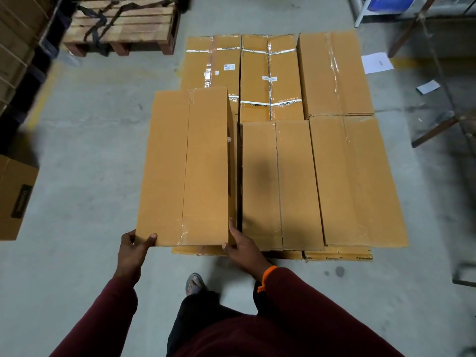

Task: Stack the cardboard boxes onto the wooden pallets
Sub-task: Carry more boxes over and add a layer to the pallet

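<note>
Head view, looking down over a concrete warehouse floor (85,155).

- Held cardboard box (184,166): long, plain brown, with clear tape across its near end. It lies lengthwise, pointing away from the person, at the near left of the stack. Its left side overhangs the lower layer, and its far end covers the near part of the far-left box (213,60). Whether it rests on the layer beneath cannot be told.
- Left hand (132,249): grips the box's near left corner, thumb on the top face, fingers tucked out of sight below.
- Right hand (243,247): holds the near right corner, fingers laid along the box's right side in the gap next to the middle box (280,184), thumb at the bottom edge. An orange thread (266,278) circles the wrist. Both sleeves are maroon.
- Stack: near-right box (358,181) sits just beside the middle box. Behind them are the far-middle box (270,78), with white printed straps, and the far-right box (334,73). The edge of the lower layer (337,255) shows beneath the near row. What the stack stands on is hidden.
- Wooden pallet (123,24): far left, well apart from the stack, with dark straps draped over it.
- Other: a brown carton (13,197) at the left edge, two white papers (377,63) on the floor at far right, and a sandalled foot (194,283) near the bottom centre.
</note>
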A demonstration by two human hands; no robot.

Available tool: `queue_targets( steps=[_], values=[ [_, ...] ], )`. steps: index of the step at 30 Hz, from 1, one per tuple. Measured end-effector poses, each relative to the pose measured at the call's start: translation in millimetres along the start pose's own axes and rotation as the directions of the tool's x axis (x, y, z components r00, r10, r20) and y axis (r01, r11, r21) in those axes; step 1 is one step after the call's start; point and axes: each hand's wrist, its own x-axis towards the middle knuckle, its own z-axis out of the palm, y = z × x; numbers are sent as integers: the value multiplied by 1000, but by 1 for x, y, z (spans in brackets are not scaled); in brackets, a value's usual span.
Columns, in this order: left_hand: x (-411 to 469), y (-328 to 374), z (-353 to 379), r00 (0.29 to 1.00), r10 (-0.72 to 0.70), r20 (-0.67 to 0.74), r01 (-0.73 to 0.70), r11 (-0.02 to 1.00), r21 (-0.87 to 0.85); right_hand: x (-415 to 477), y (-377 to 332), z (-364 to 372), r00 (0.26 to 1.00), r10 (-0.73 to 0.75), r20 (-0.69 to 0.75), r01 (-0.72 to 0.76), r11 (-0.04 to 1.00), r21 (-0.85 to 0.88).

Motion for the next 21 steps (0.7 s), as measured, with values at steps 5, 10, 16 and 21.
queue_targets(
  steps=[5, 10, 16, 21],
  values=[
    [-11, 4, 2, 999, 28, -26, -27, 999, 39, -4, 1, 2, 1000, 2, -14, -2, 1000, -1],
    [-13, 5, 0, 998, 53, -22, -52, 997, 59, -6, 0, 4, 1000, 6, -27, -6, 1000, 20],
    [-15, 9, 1, 997, 83, -4, -82, 993, 87, -10, 3, 6, 1000, 19, -22, -18, 999, 30],
    [-10, 11, 0, 995, 96, 18, -98, 990, 100, -11, 5, 5, 999, 29, -18, -28, 997, 72]
  ],
)
